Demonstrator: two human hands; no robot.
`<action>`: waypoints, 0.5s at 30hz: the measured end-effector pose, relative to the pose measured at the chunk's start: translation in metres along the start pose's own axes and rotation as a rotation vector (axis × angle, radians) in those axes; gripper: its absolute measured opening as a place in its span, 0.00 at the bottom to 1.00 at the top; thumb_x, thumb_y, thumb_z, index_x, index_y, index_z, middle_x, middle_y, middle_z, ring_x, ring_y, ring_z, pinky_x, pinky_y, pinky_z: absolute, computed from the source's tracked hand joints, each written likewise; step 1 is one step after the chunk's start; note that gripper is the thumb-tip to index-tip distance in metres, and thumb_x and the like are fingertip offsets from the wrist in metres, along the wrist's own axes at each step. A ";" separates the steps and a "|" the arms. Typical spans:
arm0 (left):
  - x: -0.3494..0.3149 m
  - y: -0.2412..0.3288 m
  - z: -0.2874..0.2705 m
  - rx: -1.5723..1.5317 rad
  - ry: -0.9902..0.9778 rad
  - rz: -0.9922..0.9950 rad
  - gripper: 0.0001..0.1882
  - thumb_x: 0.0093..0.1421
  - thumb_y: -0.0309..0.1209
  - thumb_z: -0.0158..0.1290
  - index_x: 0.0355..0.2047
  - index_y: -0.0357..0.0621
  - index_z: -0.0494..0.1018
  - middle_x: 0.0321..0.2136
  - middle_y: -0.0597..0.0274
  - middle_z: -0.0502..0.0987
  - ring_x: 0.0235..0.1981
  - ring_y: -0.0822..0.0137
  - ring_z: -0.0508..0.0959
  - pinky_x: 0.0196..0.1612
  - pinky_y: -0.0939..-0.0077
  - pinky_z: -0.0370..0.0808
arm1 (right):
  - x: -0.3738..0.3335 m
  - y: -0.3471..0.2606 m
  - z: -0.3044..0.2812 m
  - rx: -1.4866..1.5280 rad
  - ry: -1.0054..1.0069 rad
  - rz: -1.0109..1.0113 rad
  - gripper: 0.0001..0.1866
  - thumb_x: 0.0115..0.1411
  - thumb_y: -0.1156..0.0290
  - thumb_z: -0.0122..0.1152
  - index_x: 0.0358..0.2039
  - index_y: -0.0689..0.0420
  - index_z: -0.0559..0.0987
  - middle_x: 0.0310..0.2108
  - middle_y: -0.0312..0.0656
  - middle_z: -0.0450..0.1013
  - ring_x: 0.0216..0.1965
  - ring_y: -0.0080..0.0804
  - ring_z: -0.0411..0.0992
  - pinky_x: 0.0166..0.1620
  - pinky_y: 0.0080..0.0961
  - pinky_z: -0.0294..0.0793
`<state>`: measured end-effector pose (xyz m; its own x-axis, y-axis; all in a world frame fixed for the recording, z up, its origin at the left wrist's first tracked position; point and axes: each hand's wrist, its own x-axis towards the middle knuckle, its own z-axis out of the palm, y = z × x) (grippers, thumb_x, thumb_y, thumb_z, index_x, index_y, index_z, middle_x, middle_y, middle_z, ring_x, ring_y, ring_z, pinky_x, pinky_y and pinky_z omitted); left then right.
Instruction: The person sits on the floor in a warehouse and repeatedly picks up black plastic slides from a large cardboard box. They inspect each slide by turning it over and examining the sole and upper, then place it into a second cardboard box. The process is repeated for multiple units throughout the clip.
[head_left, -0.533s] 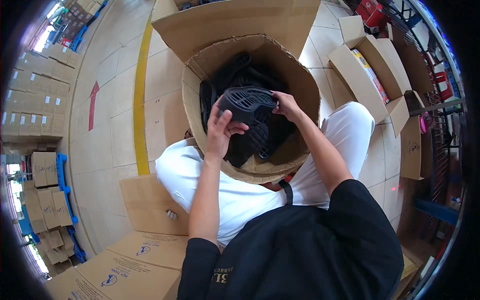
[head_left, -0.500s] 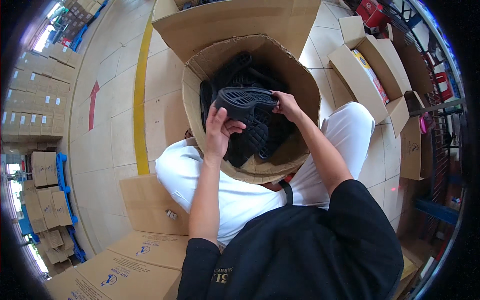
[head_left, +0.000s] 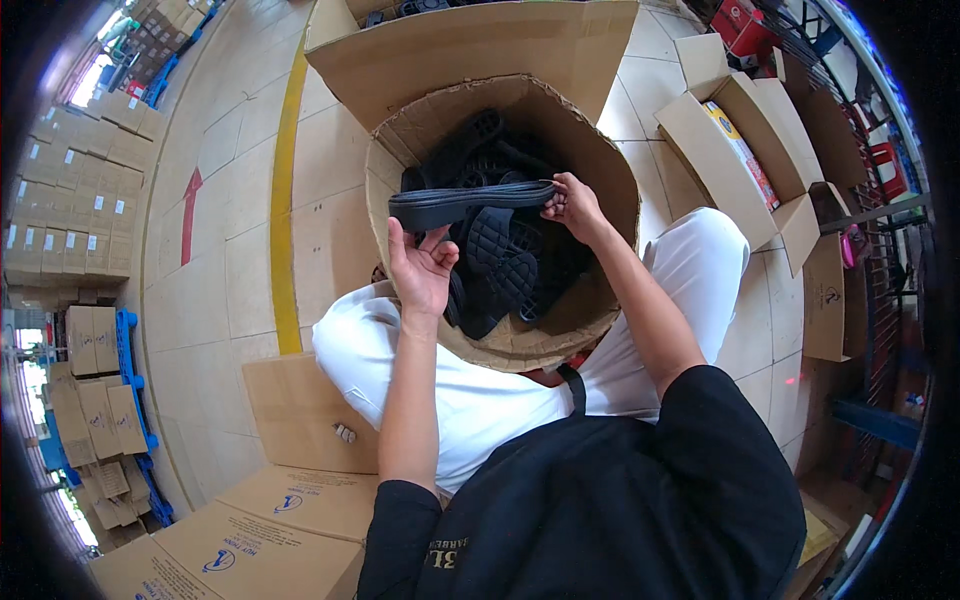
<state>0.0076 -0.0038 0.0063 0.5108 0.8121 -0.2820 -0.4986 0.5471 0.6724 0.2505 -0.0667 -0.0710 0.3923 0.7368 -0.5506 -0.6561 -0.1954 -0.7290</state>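
A black shoe sole (head_left: 450, 206) is held edge-on above a round cardboard bin between my legs. My right hand (head_left: 578, 208) pinches its narrow right end between thumb and fingers. Under the thicker left end is my left hand (head_left: 422, 275), palm up, fingertips against the sole and the other fingers loosely curled. Below, inside the cardboard bin (head_left: 400, 150), lies a heap of black soles, some with ribbed undersides. A black quilted piece (head_left: 500, 270) rests on top of the heap, close to my left hand.
Behind the bin stands a large open carton (head_left: 470, 55) with dark pieces in it. An open box (head_left: 690, 135) holding a colourful package is at the right, beside a metal rack (head_left: 880, 290). Closed cartons (head_left: 260, 530) sit at the lower left; a yellow line (head_left: 283, 200) crosses the tiled floor.
The sole has been turned from showing its open-ribbed face to edge-on, its left end moving leftward. My left hand has shifted slightly left and opened somewhat; the right keeps its pinch.
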 end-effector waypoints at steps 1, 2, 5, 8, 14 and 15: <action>0.001 0.000 -0.003 -0.007 -0.006 -0.002 0.26 0.52 0.57 0.43 0.37 0.48 0.66 0.30 0.55 0.75 0.21 0.70 0.74 0.26 0.82 0.72 | -0.002 -0.001 0.002 -0.002 -0.006 -0.003 0.14 0.55 0.60 0.43 0.27 0.58 0.70 0.14 0.36 0.65 0.15 0.26 0.65 0.32 0.27 0.69; 0.001 0.000 -0.006 -0.014 -0.012 -0.004 0.26 0.52 0.57 0.43 0.37 0.48 0.66 0.31 0.55 0.75 0.21 0.69 0.74 0.26 0.81 0.72 | -0.004 -0.002 0.004 -0.015 0.002 0.000 0.15 0.55 0.59 0.43 0.27 0.58 0.70 0.14 0.36 0.65 0.15 0.27 0.65 0.32 0.27 0.69; -0.002 0.002 -0.006 0.002 -0.053 -0.030 0.24 0.54 0.55 0.41 0.35 0.47 0.67 0.34 0.53 0.74 0.28 0.68 0.75 0.33 0.77 0.71 | -0.014 -0.005 0.016 -0.119 -0.016 0.027 0.17 0.56 0.55 0.42 0.28 0.56 0.70 0.13 0.38 0.64 0.16 0.27 0.67 0.28 0.26 0.69; 0.005 -0.011 -0.008 0.157 0.023 0.105 0.26 0.56 0.55 0.36 0.31 0.45 0.70 0.39 0.52 0.72 0.40 0.66 0.72 0.46 0.71 0.65 | -0.017 0.001 0.017 -0.247 -0.125 0.018 0.19 0.57 0.49 0.42 0.35 0.52 0.68 0.14 0.37 0.65 0.15 0.25 0.67 0.13 0.20 0.63; 0.004 0.004 -0.008 0.378 -0.108 0.125 0.26 0.58 0.52 0.34 0.28 0.44 0.72 0.43 0.56 0.70 0.44 0.68 0.68 0.47 0.73 0.58 | -0.035 -0.005 0.031 -0.788 -0.316 -0.222 0.13 0.57 0.64 0.46 0.41 0.51 0.72 0.27 0.38 0.69 0.24 0.24 0.68 0.24 0.24 0.71; 0.006 0.005 -0.008 0.355 -0.072 0.151 0.25 0.58 0.52 0.35 0.28 0.44 0.72 0.42 0.56 0.71 0.43 0.69 0.69 0.46 0.74 0.59 | -0.034 0.002 0.029 -0.962 -0.381 -0.321 0.13 0.57 0.64 0.46 0.41 0.52 0.72 0.29 0.41 0.70 0.25 0.27 0.69 0.22 0.24 0.72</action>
<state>0.0025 0.0051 0.0030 0.5045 0.8548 -0.1219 -0.3048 0.3084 0.9011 0.2175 -0.0730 -0.0417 0.1205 0.9643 -0.2357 0.2870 -0.2612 -0.9216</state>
